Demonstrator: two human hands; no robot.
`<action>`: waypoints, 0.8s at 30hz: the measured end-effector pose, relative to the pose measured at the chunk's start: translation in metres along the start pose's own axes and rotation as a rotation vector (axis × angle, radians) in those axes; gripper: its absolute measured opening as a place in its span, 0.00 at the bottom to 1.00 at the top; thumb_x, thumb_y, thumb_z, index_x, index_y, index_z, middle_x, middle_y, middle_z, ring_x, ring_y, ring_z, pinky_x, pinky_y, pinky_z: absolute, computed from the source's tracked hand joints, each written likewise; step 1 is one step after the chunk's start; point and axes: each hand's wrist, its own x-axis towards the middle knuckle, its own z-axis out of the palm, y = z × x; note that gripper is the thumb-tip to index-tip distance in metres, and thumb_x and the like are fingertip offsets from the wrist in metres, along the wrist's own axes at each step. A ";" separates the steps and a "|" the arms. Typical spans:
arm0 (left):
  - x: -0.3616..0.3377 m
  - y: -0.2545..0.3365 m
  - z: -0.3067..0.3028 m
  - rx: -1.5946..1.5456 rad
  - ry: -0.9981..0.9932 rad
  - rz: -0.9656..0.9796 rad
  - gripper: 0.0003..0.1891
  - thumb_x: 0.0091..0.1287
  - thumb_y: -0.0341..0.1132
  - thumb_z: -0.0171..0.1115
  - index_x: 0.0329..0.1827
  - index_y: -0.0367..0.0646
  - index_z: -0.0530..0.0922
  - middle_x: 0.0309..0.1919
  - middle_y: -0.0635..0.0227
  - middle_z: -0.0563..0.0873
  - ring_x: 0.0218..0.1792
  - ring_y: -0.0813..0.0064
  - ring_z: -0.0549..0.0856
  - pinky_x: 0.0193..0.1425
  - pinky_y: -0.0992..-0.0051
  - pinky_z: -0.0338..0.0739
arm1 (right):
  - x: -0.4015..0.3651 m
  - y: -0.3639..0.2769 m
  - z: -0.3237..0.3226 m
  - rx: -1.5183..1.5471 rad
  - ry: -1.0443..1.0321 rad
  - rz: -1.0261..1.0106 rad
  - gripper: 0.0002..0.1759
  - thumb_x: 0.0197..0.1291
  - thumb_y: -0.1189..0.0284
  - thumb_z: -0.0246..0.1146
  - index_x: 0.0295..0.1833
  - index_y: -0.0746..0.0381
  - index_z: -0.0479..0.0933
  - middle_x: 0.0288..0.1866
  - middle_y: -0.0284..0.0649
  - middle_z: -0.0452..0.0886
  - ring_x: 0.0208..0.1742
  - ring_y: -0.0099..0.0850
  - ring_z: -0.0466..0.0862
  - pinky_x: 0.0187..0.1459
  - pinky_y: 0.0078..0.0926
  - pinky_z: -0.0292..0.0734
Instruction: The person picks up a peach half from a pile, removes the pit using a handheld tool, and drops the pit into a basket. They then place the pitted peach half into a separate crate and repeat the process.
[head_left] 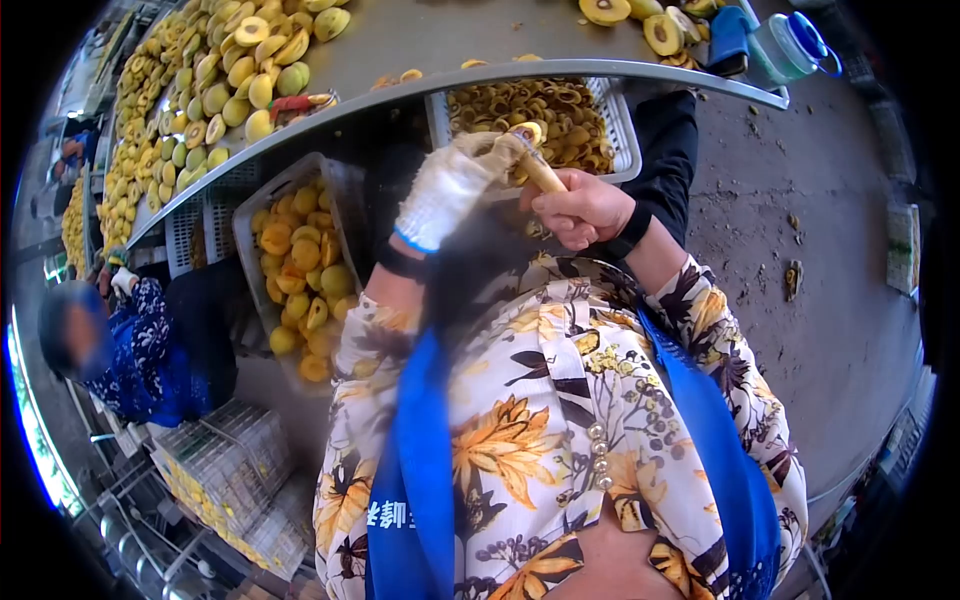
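Here's a cream blouse [560,390] splashed with orange and black flowers, pearl buttons [600,452] down the front, blue apron straps [415,450] with white lettering, a blue-cuffed white knit glove [440,200] on the left hand [455,185], black wristbands [632,228], right hand [583,208] ungloved.

Gloved left hand [450,190] beside fisted right hand [585,210]

A fruit-processing workshop: long worktable [420,45] heaped with halved fruit [225,70], crates [290,190].
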 end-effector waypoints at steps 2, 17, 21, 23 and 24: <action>0.006 0.007 0.014 -0.007 -0.008 0.008 0.14 0.67 0.42 0.57 0.46 0.43 0.80 0.33 0.70 0.84 0.33 0.81 0.84 0.28 0.81 0.77 | -0.003 0.002 -0.003 -0.042 0.023 -0.031 0.09 0.61 0.75 0.54 0.46 0.65 0.68 0.15 0.30 0.65 0.07 0.16 0.61 0.10 0.15 0.57; -0.003 -0.018 0.028 0.128 0.147 0.055 0.15 0.64 0.30 0.54 0.53 0.39 0.76 0.41 0.57 0.84 0.41 0.73 0.84 0.43 0.77 0.78 | 0.009 0.016 0.008 -0.936 0.559 -0.319 0.09 0.50 0.74 0.57 0.35 0.68 0.70 0.18 0.46 0.76 0.21 0.41 0.79 0.26 0.36 0.73; 0.009 -0.029 0.035 -0.722 -0.102 -0.023 0.19 0.68 0.38 0.55 0.60 0.42 0.70 0.51 0.59 0.79 0.49 0.72 0.79 0.51 0.74 0.77 | 0.009 0.025 0.002 -1.349 0.770 -0.464 0.09 0.50 0.75 0.57 0.36 0.67 0.67 0.22 0.50 0.77 0.27 0.46 0.80 0.29 0.41 0.73; -0.005 0.009 0.041 -1.278 -0.228 -0.134 0.20 0.69 0.40 0.55 0.60 0.43 0.68 0.52 0.60 0.77 0.50 0.72 0.78 0.52 0.73 0.77 | 0.007 0.027 0.001 -1.388 0.798 -0.476 0.09 0.51 0.75 0.56 0.37 0.66 0.66 0.25 0.52 0.78 0.30 0.49 0.80 0.31 0.43 0.73; -0.005 0.011 0.041 -1.282 -0.232 -0.148 0.19 0.68 0.40 0.55 0.59 0.42 0.69 0.51 0.61 0.77 0.49 0.72 0.78 0.52 0.72 0.77 | 0.006 0.027 0.005 -1.428 0.817 -0.450 0.09 0.51 0.76 0.55 0.38 0.66 0.66 0.26 0.51 0.78 0.30 0.49 0.80 0.31 0.43 0.73</action>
